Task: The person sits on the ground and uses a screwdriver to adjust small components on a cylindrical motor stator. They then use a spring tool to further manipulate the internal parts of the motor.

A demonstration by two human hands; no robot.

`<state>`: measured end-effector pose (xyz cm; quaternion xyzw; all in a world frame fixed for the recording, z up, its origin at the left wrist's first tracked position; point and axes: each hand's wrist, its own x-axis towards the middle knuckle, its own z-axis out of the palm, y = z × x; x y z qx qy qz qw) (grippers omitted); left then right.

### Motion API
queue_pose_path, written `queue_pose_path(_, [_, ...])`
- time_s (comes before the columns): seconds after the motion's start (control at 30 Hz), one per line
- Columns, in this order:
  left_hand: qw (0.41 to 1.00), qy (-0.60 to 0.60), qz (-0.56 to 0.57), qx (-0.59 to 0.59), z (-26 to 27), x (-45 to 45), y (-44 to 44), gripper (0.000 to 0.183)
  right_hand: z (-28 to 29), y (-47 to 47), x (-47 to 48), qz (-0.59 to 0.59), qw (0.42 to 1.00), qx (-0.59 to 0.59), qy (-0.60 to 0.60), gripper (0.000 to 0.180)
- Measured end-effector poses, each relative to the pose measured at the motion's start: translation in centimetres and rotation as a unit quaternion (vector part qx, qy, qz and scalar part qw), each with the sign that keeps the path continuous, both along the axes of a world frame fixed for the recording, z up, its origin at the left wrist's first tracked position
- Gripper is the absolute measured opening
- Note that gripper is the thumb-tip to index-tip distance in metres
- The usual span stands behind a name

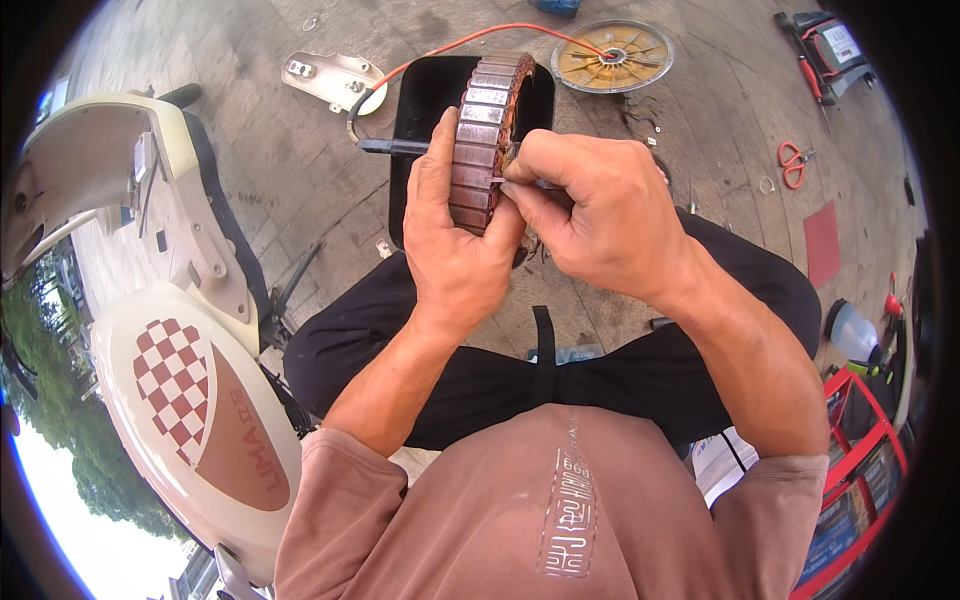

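Before me a hub-motor stator (478,135) stands on edge, with laminated metal teeth around its rim and copper windings (523,79) along its right side. My left hand (459,251) grips its near rim, thumb and fingers spread around it. At the right edge of the stator, my right hand (600,202) pinches a small pale strip (497,180) between thumb and forefinger, touching the rim. A dark axle (394,147) sticks out to the left, and an orange cable (480,31) arcs from near it. The stator's hub side is hidden by my right hand.
Under the stator is a black container (420,82). A spoked motor cover (637,64) lies beyond, with a cream plastic panel (334,79) to the left. A scooter (191,390) stands at my left. Red-handled scissors (791,165), sandpaper (822,244) and a spray bottle (853,331) lie right.
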<state>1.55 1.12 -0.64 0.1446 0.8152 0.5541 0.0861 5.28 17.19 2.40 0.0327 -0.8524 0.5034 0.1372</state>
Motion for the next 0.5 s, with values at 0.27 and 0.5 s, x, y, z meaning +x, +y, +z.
queue_pose_path(0.27, [1.000, 0.002, 0.001, 0.014, 0.0, 0.0, 0.3, 0.077, 0.1, -0.6, 0.5, -0.039, 0.999, 0.030, 0.014, 0.012])
queue_pose_path(0.5, [0.999, 0.022, -0.006, -0.032, 0.2, -0.2, 0.0, 0.077, -0.1, -0.2, -0.2, -0.029, 1.000, -0.008, -0.002, 0.009])
